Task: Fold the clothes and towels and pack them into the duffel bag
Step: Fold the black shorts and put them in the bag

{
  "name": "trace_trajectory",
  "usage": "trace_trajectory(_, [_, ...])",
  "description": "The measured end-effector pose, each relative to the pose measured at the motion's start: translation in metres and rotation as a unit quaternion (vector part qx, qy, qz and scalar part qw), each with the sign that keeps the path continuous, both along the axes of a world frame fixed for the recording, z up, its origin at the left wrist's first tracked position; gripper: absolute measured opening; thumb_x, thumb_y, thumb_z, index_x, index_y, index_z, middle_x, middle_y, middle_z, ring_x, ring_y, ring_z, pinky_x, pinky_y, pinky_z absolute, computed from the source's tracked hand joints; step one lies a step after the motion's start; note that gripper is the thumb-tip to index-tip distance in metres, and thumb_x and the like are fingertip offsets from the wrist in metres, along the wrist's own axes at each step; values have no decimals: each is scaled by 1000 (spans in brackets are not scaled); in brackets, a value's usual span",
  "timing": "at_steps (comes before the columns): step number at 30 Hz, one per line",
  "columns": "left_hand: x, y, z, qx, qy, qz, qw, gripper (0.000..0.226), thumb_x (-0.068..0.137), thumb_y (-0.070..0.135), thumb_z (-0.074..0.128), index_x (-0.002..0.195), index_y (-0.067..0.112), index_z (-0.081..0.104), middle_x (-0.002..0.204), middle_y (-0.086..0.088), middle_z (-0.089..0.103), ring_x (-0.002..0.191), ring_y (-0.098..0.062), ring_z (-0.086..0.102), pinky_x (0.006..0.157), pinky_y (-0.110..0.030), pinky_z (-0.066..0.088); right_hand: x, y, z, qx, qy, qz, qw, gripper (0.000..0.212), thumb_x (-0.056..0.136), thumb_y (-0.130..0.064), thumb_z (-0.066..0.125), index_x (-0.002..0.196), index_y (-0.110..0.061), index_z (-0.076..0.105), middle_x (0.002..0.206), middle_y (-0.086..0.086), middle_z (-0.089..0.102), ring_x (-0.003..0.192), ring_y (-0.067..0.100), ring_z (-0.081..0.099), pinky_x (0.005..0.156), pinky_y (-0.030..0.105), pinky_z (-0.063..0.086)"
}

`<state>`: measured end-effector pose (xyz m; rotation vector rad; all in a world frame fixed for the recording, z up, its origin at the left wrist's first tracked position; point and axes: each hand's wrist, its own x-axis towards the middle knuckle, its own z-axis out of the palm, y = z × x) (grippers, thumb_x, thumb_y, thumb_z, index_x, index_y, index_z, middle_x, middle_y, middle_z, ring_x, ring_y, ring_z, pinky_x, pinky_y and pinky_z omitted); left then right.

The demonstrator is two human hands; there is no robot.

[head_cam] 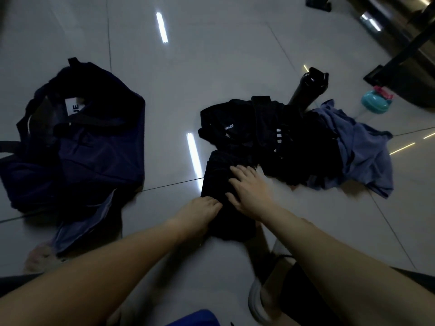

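The right hand (pixel 249 191) lies flat, fingers spread, on a black garment (pixel 235 224) on the floor (pixel 176 90). The left hand (pixel 200 209) seems to pinch its left edge. The duffel bag (pixel 94 147) lies open, left of the garment; a clothes pile (pixel 294 142) sits just behind.

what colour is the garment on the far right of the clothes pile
The garment is a dusty blue, shown best in the head view.

Left hand (pixel 200 209): fingertips hidden against the folded black garment (pixel 217 182).
Tall black bottle (pixel 308 90): base hidden behind the black clothes pile (pixel 270 137).
White label (pixel 72 107) in the navy fabric duffel bag (pixel 98 156): lettering partly covered.
Blue object (pixel 195 320): cut off by the bottom edge.
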<state>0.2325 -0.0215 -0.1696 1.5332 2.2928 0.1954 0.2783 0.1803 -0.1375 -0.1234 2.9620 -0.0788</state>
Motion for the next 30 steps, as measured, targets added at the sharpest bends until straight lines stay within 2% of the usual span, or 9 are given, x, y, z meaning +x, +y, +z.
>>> trace_trajectory(3, [-11, -8, 14, -14, -76, 108, 991, 39, 83, 22, 66, 119, 16, 52, 117, -9, 66, 105, -32, 63, 85, -38, 51, 16, -18, 7, -117, -55, 3, 992, 64, 96, -62, 47, 131, -10, 61, 138, 8, 58, 128, 27, 53, 108, 37, 41])
trace_trajectory(7, [-27, -20, 31, 1, -168, 201, 965, 33, 81, 20, 64, 112, 25, 52, 98, -2, 64, 87, -23, 60, 70, -32, 46, 32, -25, -3, -84, -171, 71, 979, 86, 84, -62, 65, 150, -13, 41, 147, 7, 51, 135, 25, 47, 118, 41, 31])
trace_trajectory(9, [-29, -24, 34, 12, -202, 223, 953, 31, 79, 22, 66, 105, 30, 51, 92, 3, 63, 83, -19, 60, 68, -32, 49, 29, -25, -12, -79, -178, 65, 979, 70, 82, -38, 73, 144, -16, 48, 138, 7, 59, 128, 25, 53, 115, 43, 36])
trace_trajectory(12, [-21, -37, 30, 47, -190, 270, 943, 39, 76, 33, 73, 108, 34, 50, 94, 5, 65, 84, -15, 63, 71, -32, 55, 13, -25, -4, -184, -184, -57, 964, 38, 84, -11, 62, 121, -19, 63, 112, 7, 68, 106, 29, 63, 86, 33, 49])
trace_trajectory(15, [-13, -46, 18, 94, -230, 330, 911, 39, 76, 35, 79, 111, 31, 62, 98, 7, 71, 90, -12, 67, 82, -36, 57, -1, -18, 5, -260, -202, -102, 939, 19, 86, -6, 58, 81, -25, 60, 80, -2, 64, 83, 28, 64, 62, 29, 43])
trace_trajectory(17, [-15, -43, 12, 135, -314, 394, 853, 29, 79, 34, 81, 105, 32, 69, 97, 10, 74, 91, -6, 69, 86, -33, 57, -7, -13, 4, -305, -207, -146, 918, 12, 86, -10, 60, 77, -18, 61, 70, -1, 62, 75, 29, 65, 62, 33, 47])
trace_trajectory(22, [-36, -35, 1, 171, -398, 453, 779, 59, 73, 60, 69, 124, 30, 66, 113, 9, 74, 106, -11, 69, 99, -43, 55, -10, -5, -1, -463, -178, -245, 833, 27, 83, -22, 71, 107, -12, 70, 99, 8, 74, 92, 21, 71, 80, 34, 57])
trace_trajectory(25, [-46, -26, -2, 151, -358, 464, 796, 57, 87, 62, 59, 136, 31, 57, 127, 6, 69, 117, -18, 64, 104, -44, 51, -13, -5, 2, -521, -165, -317, 775, 18, 97, -11, 60, 113, -6, 67, 109, 12, 72, 97, 19, 70, 80, 25, 56])
trace_trajectory(30, [-57, -4, -3, 43, -210, 443, 870, 55, 102, 60, 36, 140, 21, 45, 131, -11, 64, 118, -36, 60, 97, -45, 49, -20, -4, -20, -469, -104, -415, 773, 53, 93, -57, 56, 93, -6, 73, 93, 10, 76, 89, 25, 73, 83, 46, 60])
